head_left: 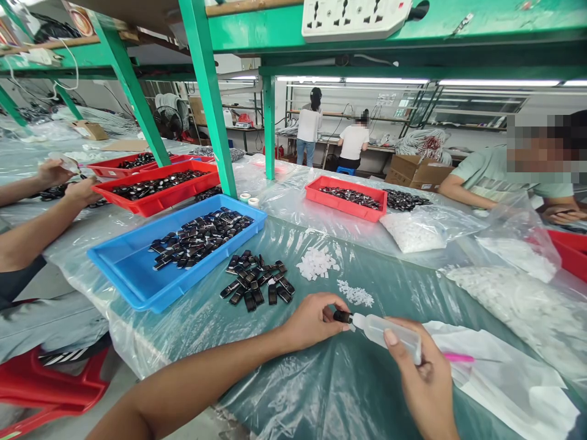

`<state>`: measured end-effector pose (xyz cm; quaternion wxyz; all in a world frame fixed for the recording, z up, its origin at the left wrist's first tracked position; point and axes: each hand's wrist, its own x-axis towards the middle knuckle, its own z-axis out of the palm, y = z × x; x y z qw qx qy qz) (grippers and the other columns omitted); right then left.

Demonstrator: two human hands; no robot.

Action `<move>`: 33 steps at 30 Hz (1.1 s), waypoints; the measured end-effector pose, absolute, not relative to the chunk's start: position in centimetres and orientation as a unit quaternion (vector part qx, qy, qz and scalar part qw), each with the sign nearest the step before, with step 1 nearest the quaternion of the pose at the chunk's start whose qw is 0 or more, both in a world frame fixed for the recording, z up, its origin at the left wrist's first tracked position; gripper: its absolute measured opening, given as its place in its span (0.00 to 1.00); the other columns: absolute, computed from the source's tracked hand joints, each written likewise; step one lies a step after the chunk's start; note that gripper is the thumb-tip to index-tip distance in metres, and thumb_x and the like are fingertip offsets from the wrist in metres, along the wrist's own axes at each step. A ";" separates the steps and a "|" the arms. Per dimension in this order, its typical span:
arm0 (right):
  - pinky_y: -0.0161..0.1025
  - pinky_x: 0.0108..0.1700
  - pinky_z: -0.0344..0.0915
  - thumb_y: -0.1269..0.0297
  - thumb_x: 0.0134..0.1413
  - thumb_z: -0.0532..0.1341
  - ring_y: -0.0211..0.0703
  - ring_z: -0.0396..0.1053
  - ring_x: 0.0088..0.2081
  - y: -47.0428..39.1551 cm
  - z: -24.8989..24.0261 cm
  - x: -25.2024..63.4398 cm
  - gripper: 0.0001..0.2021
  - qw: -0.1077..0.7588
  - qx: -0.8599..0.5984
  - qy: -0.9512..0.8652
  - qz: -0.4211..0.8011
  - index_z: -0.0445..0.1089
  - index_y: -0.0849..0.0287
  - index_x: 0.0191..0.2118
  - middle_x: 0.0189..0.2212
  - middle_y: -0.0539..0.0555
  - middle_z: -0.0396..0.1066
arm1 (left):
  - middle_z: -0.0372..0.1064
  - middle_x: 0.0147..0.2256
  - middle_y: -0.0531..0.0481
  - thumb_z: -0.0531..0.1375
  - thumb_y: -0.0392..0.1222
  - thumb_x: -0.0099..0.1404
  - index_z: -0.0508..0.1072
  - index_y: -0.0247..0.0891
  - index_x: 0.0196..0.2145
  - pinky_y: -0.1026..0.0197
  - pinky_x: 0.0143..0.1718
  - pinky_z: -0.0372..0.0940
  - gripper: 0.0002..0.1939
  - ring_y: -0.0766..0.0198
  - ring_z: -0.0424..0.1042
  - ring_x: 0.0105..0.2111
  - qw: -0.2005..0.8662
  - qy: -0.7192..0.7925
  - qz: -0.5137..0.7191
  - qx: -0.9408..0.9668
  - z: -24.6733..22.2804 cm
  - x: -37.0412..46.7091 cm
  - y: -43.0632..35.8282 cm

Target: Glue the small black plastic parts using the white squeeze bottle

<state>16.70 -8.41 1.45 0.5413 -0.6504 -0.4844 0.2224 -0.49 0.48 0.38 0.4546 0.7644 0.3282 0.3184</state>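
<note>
Between the thumb and fingers of my left hand (316,321) is a small black plastic part (342,316), pinched near its end. My right hand (424,373) grips a translucent squeeze bottle (389,333), its nozzle pointing left against or just at the black part; contact is hard to make out. Just beyond my hands lie a pile of tiny white pieces (356,294) and a pile of larger white pieces (317,263). A heap of black plastic parts (257,280) is to the left of these. More of them fill part of a blue tray (114,269).
A white cloth (509,373) with a pink-handled tool (458,357) lies at right, beside bags of white pieces (513,311). Red trays (346,205) hold black parts. Green posts (208,98) rise from the table. Co-workers sit at left and right (495,177).
</note>
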 end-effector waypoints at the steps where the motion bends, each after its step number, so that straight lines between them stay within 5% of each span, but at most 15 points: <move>1: 0.32 0.31 0.63 0.50 0.46 0.61 0.44 0.67 0.36 -8.5 1.4 16.6 0.15 0.542 -0.647 -0.490 0.218 0.69 0.56 0.36 0.33 0.53 0.71 | 0.69 0.36 0.51 0.63 0.43 0.55 0.71 0.38 0.36 0.68 0.30 0.62 0.11 0.68 0.68 0.29 0.450 0.329 0.317 0.767 0.4 -0.5 0.4; 16: 0.30 0.25 0.63 0.53 0.47 0.61 0.44 0.68 0.34 -8.6 1.2 16.9 0.13 0.525 -0.635 -0.521 0.224 0.68 0.56 0.35 0.31 0.53 0.71 | 0.69 0.34 0.54 0.61 0.42 0.56 0.67 0.39 0.35 0.69 0.26 0.59 0.09 0.68 0.68 0.27 0.385 0.343 0.286 0.807 1.3 -0.7 0.1; 21: 0.29 0.26 0.64 0.53 0.46 0.62 0.41 0.67 0.30 -8.5 1.1 16.8 0.13 0.531 -0.637 -0.521 0.203 0.68 0.57 0.35 0.30 0.52 0.71 | 0.68 0.42 0.51 0.59 0.40 0.59 0.68 0.43 0.45 0.67 0.34 0.63 0.15 0.67 0.69 0.33 0.389 0.323 0.293 0.811 1.2 -0.9 0.2; 33: 0.33 0.29 0.65 0.52 0.45 0.62 0.44 0.67 0.35 -8.8 1.9 15.9 0.15 0.545 -0.648 -0.490 0.205 0.68 0.57 0.36 0.34 0.55 0.70 | 0.71 0.38 0.50 0.55 0.40 0.62 0.72 0.39 0.41 0.66 0.37 0.64 0.10 0.65 0.71 0.35 0.405 0.311 0.294 0.808 1.3 -0.8 0.1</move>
